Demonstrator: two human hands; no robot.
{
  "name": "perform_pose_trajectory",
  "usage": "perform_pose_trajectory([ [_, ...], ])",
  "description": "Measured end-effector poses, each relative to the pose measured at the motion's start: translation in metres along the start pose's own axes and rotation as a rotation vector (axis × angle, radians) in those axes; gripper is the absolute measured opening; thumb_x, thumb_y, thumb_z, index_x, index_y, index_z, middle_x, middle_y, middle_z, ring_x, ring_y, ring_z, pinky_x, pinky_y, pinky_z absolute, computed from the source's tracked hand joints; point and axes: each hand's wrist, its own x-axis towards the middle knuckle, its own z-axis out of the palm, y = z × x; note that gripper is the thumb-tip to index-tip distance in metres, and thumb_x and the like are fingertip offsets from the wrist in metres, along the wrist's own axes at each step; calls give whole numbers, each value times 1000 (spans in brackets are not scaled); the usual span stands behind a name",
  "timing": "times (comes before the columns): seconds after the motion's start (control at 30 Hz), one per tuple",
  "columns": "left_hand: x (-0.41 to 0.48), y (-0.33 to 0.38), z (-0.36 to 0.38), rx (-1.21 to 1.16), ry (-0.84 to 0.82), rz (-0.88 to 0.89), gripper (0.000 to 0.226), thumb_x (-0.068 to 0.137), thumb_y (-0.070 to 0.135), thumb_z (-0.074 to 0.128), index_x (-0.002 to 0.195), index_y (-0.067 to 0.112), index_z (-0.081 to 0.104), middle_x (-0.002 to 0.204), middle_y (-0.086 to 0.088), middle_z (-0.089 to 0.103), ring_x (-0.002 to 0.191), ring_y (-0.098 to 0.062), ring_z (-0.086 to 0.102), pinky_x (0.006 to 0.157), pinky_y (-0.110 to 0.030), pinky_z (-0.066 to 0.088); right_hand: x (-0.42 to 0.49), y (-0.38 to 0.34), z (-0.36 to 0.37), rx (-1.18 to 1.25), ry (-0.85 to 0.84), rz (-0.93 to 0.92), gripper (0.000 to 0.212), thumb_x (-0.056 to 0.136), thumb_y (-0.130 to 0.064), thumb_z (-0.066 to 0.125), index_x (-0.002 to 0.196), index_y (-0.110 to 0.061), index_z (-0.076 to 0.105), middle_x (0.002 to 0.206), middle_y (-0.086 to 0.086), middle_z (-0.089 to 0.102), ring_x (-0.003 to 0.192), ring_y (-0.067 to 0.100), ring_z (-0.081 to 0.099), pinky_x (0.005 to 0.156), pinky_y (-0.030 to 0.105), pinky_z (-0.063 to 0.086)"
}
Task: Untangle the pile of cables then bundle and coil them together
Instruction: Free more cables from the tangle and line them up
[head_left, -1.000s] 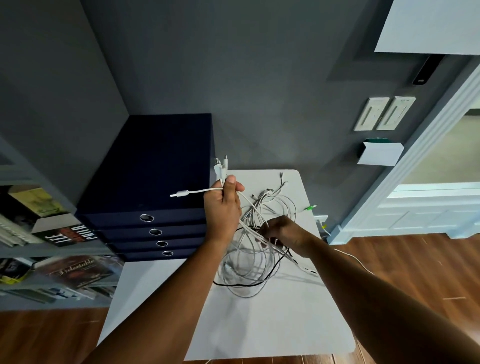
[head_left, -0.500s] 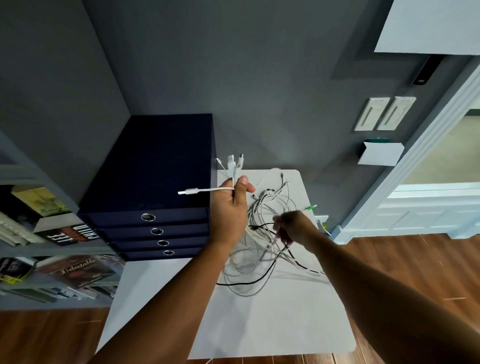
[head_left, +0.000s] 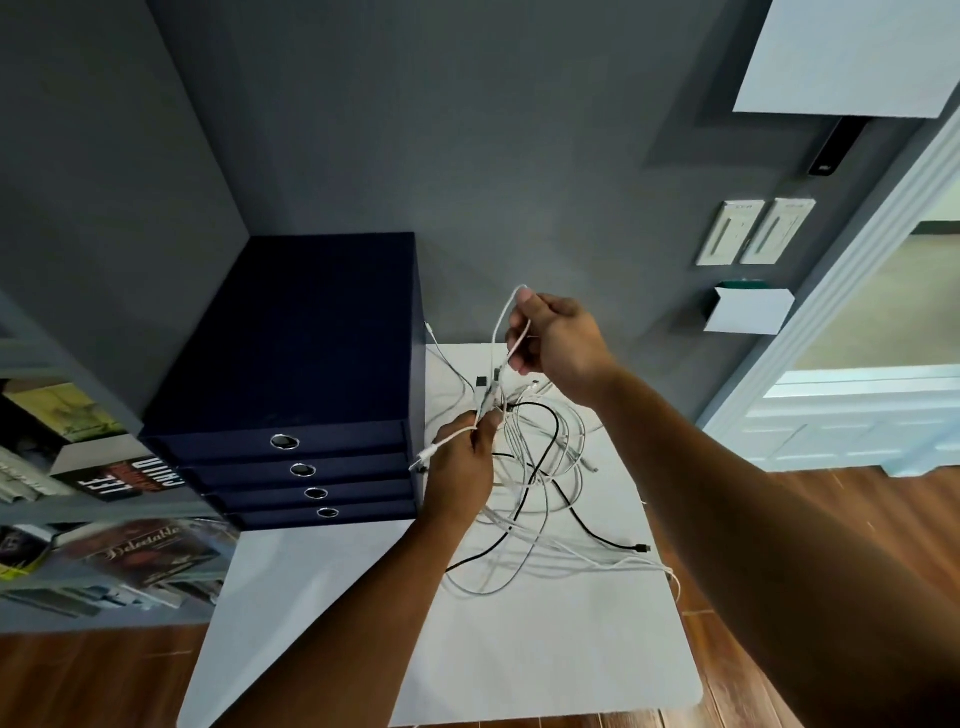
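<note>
1. Hands apart: I see left hand (head_left: 460, 462) gripping plug ends (head_left: 485, 388), right hand (head_left: 558, 340) pinching a white loop (head_left: 500, 322) raised above cables (head_left: 540, 499) on table (head_left: 519, 649).
2. Risk: pulling higher could tighten the tangle.
3. Black cable (head_left: 597, 534) may slide off.

white and black cables (head_left: 530, 499), navy drawer box (head_left: 311, 364).
</note>
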Motion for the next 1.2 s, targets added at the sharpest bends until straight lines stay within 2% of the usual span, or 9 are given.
perform_pose_trajectory([
  [0.07, 1, -4, 1, -31, 56, -4, 35, 103, 32, 51, 95, 3, 70, 81, -10, 68, 72, -19, 58, 62, -23, 38, 1, -9, 4, 91, 29, 12, 37, 104, -30, 48, 74, -8, 52, 60, 13, 54, 40, 23, 48, 42, 24, 39],
  [0.13, 1, -2, -1, -41, 95, -1, 34, 102, 30, 52, 87, 4, 67, 73, -8, 63, 65, -9, 54, 58, -19, 35, 2, -16, 6, 198, 53, 37, 35, 103, -30, 50, 73, -10, 52, 60, 12, 56, 41, 22, 48, 43, 24, 40],
  [0.23, 2, 8, -4, -48, 64, 33, 36, 102, 27, 55, 67, 22, 48, 57, 9, 45, 58, 2, 50, 55, -10, 34, 2, -20, 11, 306, 27, 80, 32, 104, -27, 48, 76, -10, 51, 63, 12, 59, 46, 23, 56, 45, 26, 45],
  [0.4, 6, 15, -1, -50, 83, 37, 23, 104, 24, 53, 81, 18, 53, 63, 14, 49, 68, 15, 54, 60, -2, 35, -2, -19, 18, 409, -49, 179, 32, 104, -28, 47, 77, -12, 52, 65, 9, 59, 48, 18, 57, 44, 24, 49],
  [0.7, 17, 12, 0, -111, -49, 36, 16, 103, 21, 53, 98, 10, 64, 75, 19, 57, 72, 9, 57, 66, -1, 36, -1, -17, 8, 512, 5, 224, 32, 103, -32, 50, 82, -8, 55, 66, 13, 63, 53, 20, 66, 49, 25, 56],
  [0.9, 21, 7, 2, -45, -68, -4, 24, 105, 24, 48, 84, 12, 49, 65, 7, 50, 59, -3, 50, 56, -10, 37, 2, 19, -10, 542, 189, 288, 63, 103, -57, 26, 79, -6, 54, 68, 16, 61, 56, 28, 65, 52, 29, 55],
  [1.0, 30, -3, 7, -117, -47, -109, 29, 102, 44, 46, 80, 25, 52, 61, 7, 52, 56, -14, 49, 61, -32, 43, -7, 51, -18, 411, 263, 342, 46, 104, -35, 35, 78, -3, 56, 68, 18, 59, 52, 29, 61, 54, 31, 52],
  [1.1, 34, -1, 7, -100, -41, -131, 35, 103, 42, 43, 79, 20, 55, 59, 6, 55, 48, -6, 48, 54, -25, 40, -23, 92, -25, 31, 121, 350, 11, 93, -2, 51, 89, -4, 61, 78, 17, 61, 57, 28, 63, 52, 28, 51],
  [1.2, 33, 7, 5, -76, -23, -90, 37, 107, 30, 42, 78, 10, 55, 58, 4, 56, 46, -1, 49, 49, -14, 35, -37, 121, -22, -166, -70, 350, 13, 88, 0, 67, 92, -11, 62, 77, 8, 64, 67, 24, 63, 55, 26, 50],
])
